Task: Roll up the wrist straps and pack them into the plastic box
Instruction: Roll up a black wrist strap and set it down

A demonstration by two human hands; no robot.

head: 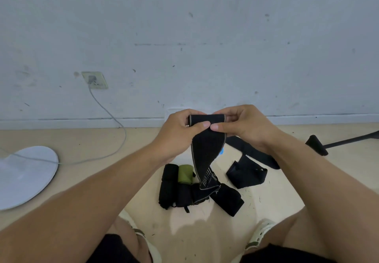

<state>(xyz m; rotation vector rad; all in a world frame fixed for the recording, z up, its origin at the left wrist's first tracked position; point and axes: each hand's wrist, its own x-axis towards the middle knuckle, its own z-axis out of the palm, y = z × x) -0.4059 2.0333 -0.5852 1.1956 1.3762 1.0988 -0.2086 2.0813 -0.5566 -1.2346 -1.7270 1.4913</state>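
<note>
rolling: both hands hold the top end of a black wrist strap [206, 150] up in front of the body, first turn of the roll just being formed, looks like the start of this strap's roll
left grip: left hand [180, 131] curled round the strap's left edge, thumb pressed on the front face, fingers behind; closed on it
right grip: right hand [242, 125] pinches the right edge of the same end, thumb on front beside the left thumb, thumbs nearly touching; closed on it
strap: tan-edged, folded top edge between the hands, rest hangs down slack, lower end with pale stitching dangles over the pile on the floor
step: roll stage, packing not yet begun for this one
next move: judgement, needs both thumbs to keep turning the end over tightly while feeding the hanging length up; slack tail may snag on the pile
pile: rolled straps [176, 186] lie on the floor below the hands, mostly black, one green roll [184, 174] among them, touching each other
unrolled: loose black straps [248, 166] lie to the right, just beside the pile
plastic box: cannot tell, no clear box in view
surroundings: white fan base [24, 176] far left, cable [114, 119] to wall socket [94, 79], dark stand leg [328, 145] far right
</note>
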